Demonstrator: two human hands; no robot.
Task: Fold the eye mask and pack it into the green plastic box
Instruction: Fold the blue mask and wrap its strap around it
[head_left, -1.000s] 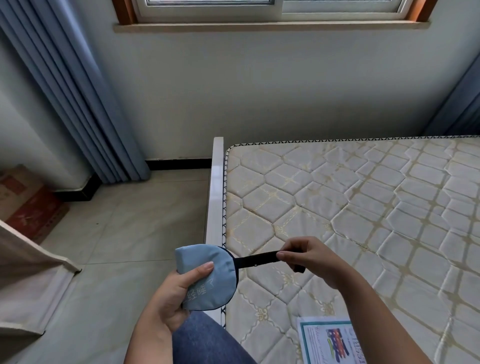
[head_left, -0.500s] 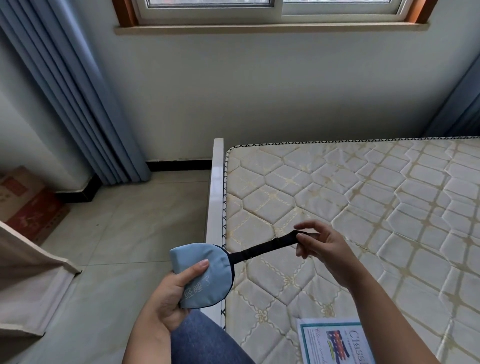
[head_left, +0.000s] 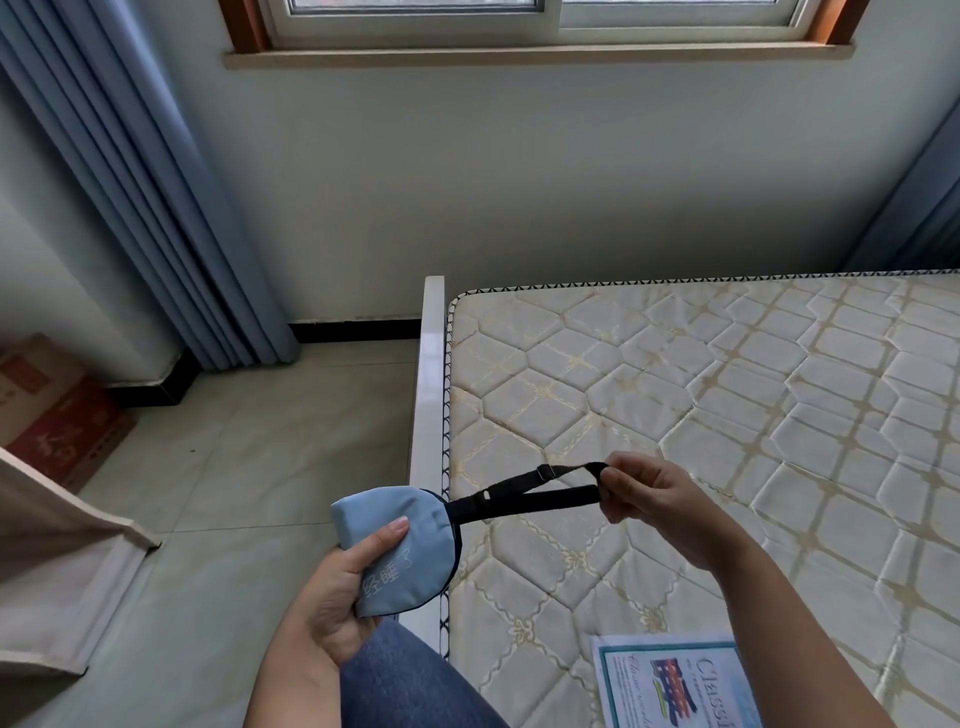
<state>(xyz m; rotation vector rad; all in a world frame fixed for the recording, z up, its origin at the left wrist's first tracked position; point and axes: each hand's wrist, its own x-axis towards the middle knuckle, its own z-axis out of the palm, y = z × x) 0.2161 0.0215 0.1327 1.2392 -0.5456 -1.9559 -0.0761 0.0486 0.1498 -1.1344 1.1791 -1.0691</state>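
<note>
A light blue eye mask (head_left: 410, 540), folded in half, with white printed characters and a dark edge, is held in the air over the bed's left edge. My left hand (head_left: 337, 597) grips it, thumb on top. Its black elastic strap (head_left: 524, 493) stretches rightward as a loop with a small buckle. My right hand (head_left: 654, 499) pinches the far end of that loop above the mattress. No green plastic box is in view.
A bare quilted mattress (head_left: 727, 405) in a white bed frame (head_left: 428, 415) fills the right. A printed label (head_left: 675, 680) lies on its near edge. Tiled floor, blue curtains (head_left: 130, 182), a cardboard box (head_left: 47, 410) and beige cloth (head_left: 57, 561) are on the left.
My right hand has pulled the strap out to the right and slightly up, stretching it from a short piece into a long open loop. My left hand holds the mask almost still.
</note>
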